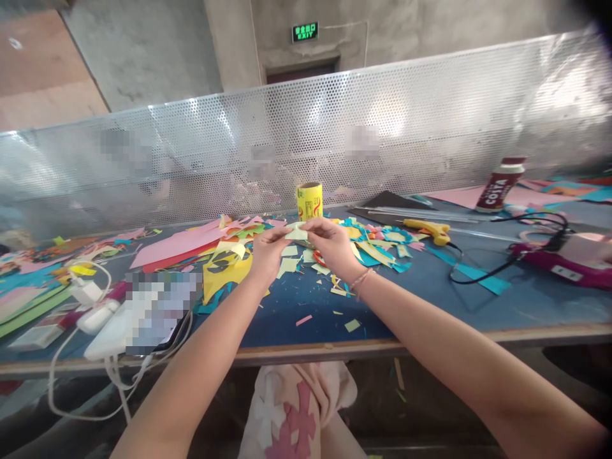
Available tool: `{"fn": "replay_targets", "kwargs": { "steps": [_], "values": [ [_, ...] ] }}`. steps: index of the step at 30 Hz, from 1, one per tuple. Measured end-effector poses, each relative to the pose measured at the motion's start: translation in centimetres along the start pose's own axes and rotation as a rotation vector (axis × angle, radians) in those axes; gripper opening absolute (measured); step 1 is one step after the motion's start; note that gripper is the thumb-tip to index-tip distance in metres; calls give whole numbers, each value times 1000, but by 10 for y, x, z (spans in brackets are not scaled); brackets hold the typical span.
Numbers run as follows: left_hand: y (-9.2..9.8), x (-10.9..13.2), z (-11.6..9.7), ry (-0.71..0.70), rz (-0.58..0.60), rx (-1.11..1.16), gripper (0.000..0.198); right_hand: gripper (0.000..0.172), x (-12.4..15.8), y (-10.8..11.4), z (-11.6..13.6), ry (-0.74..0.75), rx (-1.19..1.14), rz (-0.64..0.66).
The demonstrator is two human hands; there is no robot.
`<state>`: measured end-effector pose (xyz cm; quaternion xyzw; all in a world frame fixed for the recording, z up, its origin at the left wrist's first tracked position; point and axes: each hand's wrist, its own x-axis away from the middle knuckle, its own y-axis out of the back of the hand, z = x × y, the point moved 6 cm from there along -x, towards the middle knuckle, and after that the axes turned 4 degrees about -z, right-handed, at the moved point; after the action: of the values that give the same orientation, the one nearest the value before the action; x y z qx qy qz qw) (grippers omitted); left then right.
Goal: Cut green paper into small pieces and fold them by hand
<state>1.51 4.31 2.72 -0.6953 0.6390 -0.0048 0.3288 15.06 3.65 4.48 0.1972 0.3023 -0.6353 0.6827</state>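
Note:
Between my two hands, above the middle of the table, is a small piece of pale green paper [297, 233]. My left hand [268, 250] pinches its left side, and my right hand [329, 239] pinches its right side. Small pale green paper scraps [288, 264] lie on the blue tabletop beneath. A yellow paper sheet with cut-out holes [220, 280] rests left of my left hand. Right behind my hands stands a yellow printed tube [310, 201]. Red scissor handles seem to show partly under my right hand, though I cannot make them out well.
To the right lie a yellow glue gun [430, 231], clear sticks [415, 215], a brown COSTA bottle [501, 185] and a magenta power strip [564, 264]. Pink paper [179, 245], a phone [162, 312] and white cables [57, 382] are at left. A perforated metal panel [201, 159] borders the back.

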Motion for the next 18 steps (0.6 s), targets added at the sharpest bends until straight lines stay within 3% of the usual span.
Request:
{"fn": "replay_targets", "kwargs": {
  "steps": [18],
  "values": [
    [-4,5,-5,-64,-47,-24,17,16,2,-3,-7,-41,-74,-49]
  ]
}}
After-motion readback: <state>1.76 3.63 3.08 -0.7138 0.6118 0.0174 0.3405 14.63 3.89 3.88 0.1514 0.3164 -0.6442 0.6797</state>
